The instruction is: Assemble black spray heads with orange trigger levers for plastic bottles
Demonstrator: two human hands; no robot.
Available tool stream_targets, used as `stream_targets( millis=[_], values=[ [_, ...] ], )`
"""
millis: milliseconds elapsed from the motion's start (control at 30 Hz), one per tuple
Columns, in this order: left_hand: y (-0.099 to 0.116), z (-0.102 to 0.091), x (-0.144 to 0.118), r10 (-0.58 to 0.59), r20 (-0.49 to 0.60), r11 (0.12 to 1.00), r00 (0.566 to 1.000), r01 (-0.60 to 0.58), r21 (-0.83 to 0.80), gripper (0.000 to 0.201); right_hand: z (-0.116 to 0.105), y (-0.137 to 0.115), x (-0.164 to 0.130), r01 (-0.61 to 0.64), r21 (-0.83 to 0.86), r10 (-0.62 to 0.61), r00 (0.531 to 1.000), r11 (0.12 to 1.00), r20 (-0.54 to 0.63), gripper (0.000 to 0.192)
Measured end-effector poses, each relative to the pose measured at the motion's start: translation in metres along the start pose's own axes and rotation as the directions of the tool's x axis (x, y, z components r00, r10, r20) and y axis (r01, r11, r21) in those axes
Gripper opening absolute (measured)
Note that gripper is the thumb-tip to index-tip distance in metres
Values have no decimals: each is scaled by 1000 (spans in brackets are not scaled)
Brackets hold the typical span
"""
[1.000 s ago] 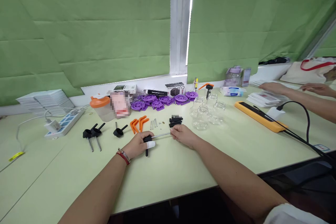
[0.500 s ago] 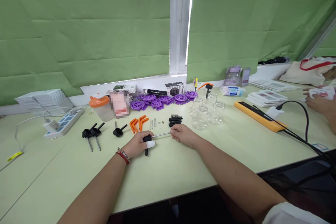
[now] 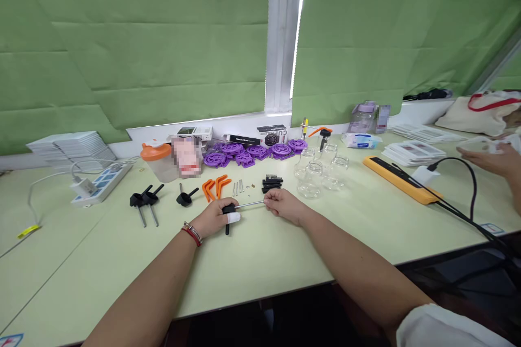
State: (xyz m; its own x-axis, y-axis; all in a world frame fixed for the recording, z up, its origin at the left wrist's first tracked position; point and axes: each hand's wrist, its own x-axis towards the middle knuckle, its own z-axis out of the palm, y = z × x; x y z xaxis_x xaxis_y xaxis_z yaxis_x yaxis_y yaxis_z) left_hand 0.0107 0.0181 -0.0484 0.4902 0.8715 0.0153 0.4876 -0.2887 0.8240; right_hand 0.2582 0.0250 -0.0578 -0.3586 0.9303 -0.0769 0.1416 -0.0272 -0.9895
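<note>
Blinds (image 3: 134, 38) of green cloth fill the back of the view, above a pale green table (image 3: 264, 265) that runs the full width. On it, toward the window, lie purple discs (image 3: 252, 154), a cluster of clear glass jars (image 3: 319, 173), an orange-lidded cup (image 3: 157, 160), a white power strip (image 3: 100, 181), and a long orange bar (image 3: 401, 179) with a black cable past it. Far right, another person's hand (image 3: 490, 160) works over stacks of cards.

Nearer, three black knobs on pins (image 3: 152, 200) lie left of orange brackets (image 3: 214, 187), loose metal pins (image 3: 238, 188) and small black clips (image 3: 272, 183).

Smallest and central: the thin metal rod (image 3: 253, 204), lying level just above the table between both hands. The left hand (image 3: 214, 217) is curled shut round the black knob (image 3: 228, 211) at the rod's left end (one fingertip wears a white wrap), its black stem poking out below the fist. The right hand (image 3: 283, 206) pinches the rod's right tip between closed fingertips.

The rod looks stiff, light and smooth, so likely slippery under a pinch; the knob probably offers the surer hold, and the tip serves better for steadying.
</note>
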Motion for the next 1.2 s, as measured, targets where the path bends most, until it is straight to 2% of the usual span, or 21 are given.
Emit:
stream_targets(
  millis=[200,400,567,800,967,1200],
  values=[
    [-2,0,1,0,5,1000,1000,0,-9,32,-2,0,0,-10,-37,10,1000,999,9,23],
    [0,0,1,-8,14,1000,1000,8,-11,33,-5,6,2,21,50,-23,999,999,41,20],
    [0,0,0,-5,20,1000,1000,5,-19,34,-5,10,4,34,-2,-34,998,999,44,15],
    [0,0,0,-16,6,1000,1000,16,-11,38,-3,2,1,-7,-63,9,1000,998,21,25],
    [0,0,1,-19,8,1000,1000,19,6,39,-4,5,2,10,0,-10,999,1000,30,19],
    [0,0,1,-6,17,999,1000,6,-31,37,-4,3,0,9,-40,-7,999,999,41,17]
  ],
)
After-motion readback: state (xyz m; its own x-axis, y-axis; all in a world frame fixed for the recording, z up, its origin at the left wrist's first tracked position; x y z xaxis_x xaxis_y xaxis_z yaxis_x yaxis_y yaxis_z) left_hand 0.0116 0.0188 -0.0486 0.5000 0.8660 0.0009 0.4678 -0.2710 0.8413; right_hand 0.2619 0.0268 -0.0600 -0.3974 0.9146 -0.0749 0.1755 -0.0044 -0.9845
